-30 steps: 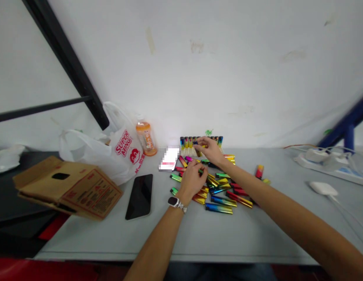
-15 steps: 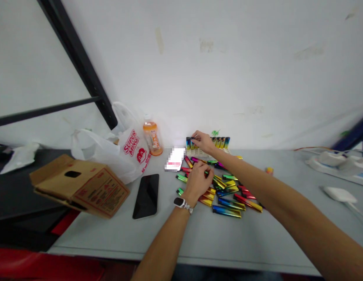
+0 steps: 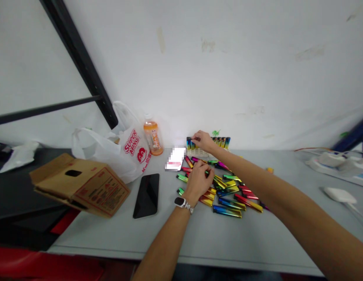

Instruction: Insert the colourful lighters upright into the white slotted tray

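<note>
My right hand [image 3: 203,141] reaches to the back, its fingers pinched at the top of a lighter in a row of upright blue-and-gold lighters [image 3: 223,142]. The row stands in a pale holder [image 3: 201,152] against the wall, partly hidden by my hand and forearm. My left hand [image 3: 199,179], with a watch at the wrist, is bent over the loose pile of shiny coloured lighters [image 3: 227,211]. Its fingers are curled at a dark-topped green lighter [image 3: 207,172], of which only the end shows.
A lit phone [image 3: 175,159] lies left of the pile, a black phone [image 3: 146,196] nearer me. Further left are an orange bottle [image 3: 153,137], a white plastic bag [image 3: 131,156] and an open cardboard box [image 3: 81,185]. A power strip [image 3: 339,166] and white charger [image 3: 340,194] are at right.
</note>
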`<move>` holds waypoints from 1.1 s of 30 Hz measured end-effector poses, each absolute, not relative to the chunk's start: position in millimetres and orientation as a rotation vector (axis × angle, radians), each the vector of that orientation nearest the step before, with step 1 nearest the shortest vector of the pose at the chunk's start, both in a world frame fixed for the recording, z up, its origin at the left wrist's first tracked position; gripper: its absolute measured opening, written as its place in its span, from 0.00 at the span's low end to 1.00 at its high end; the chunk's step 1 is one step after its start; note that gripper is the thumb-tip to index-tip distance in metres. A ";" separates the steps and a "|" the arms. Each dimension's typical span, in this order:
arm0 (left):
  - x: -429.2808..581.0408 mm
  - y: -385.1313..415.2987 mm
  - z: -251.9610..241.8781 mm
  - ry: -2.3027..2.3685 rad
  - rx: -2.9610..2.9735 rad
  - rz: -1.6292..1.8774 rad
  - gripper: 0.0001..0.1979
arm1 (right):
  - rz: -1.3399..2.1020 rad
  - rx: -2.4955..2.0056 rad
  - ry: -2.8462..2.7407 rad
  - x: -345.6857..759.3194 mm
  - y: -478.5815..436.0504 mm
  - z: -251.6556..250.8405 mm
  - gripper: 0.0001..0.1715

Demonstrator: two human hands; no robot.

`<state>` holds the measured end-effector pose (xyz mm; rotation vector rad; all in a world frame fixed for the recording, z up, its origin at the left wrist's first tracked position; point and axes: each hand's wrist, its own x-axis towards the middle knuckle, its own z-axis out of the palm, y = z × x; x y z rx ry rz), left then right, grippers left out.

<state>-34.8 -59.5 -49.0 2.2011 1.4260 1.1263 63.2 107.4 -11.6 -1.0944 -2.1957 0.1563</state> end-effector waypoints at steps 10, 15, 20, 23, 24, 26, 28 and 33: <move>-34.4 -59.4 -49.2 1.425 2.206 1.138 0.10 | -0.264 -1.401 -2.479 75.3 58.6 -14.4 0.33; -35.1 -58.7 -48.1 1.408 2.241 1.129 0.10 | -0.163 -1.413 -2.351 100.5 37.8 -16.0 0.29; -32.9 -58.7 -48.0 1.410 2.253 1.123 0.10 | -0.120 -1.362 -2.437 142.5 0.3 -14.7 0.15; -29.7 -60.2 -46.5 1.395 2.270 1.121 0.10 | -0.193 -1.358 -2.585 157.8 -19.7 -9.9 0.14; -28.5 -60.7 -45.9 1.388 2.278 1.121 0.10 | -0.232 -1.360 -2.629 160.1 -23.5 -7.9 0.14; -26.7 -61.5 -45.1 1.382 2.279 1.123 0.10 | -0.308 -1.360 -2.699 161.2 -26.0 -4.5 0.15; -25.8 -61.5 -45.3 1.380 2.268 1.133 0.10 | -0.355 -1.365 -2.749 159.4 -22.7 -2.2 0.16; -28.0 -58.7 -47.3 1.365 2.256 1.159 0.10 | -0.325 -1.365 -2.793 153.2 -8.2 -3.1 0.14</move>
